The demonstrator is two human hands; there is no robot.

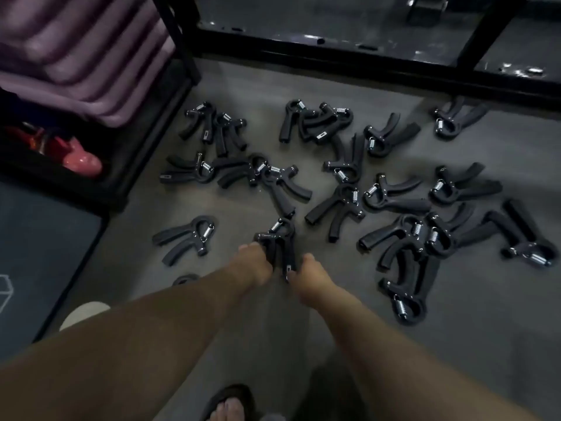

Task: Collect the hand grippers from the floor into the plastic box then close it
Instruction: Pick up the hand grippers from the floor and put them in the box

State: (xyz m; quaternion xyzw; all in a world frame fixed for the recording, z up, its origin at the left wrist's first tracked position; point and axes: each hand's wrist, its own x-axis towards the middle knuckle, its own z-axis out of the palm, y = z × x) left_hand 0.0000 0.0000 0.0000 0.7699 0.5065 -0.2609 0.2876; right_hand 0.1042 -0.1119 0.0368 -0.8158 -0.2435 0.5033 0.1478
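Fingers of our left hand [254, 263] and right hand [310, 273] curl round bunched hand grippers [280, 238]; one could slip loose.

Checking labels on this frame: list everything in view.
loose hand grippers: roughly twenty, black with metal springs, scattered on grey floor
held hand grippers: seemingly two, black, centre
rack: one, black, top and left
rolled mats: several, purple, rack's upper-left shelf
red objects: count unclear, red, rack's lower-left shelf
floor mat: one, dark, left
plastic box: none in view
foot in sandal: one, bottom edge
left hand, right hand: one each, centre, both gripping the held hand grippers
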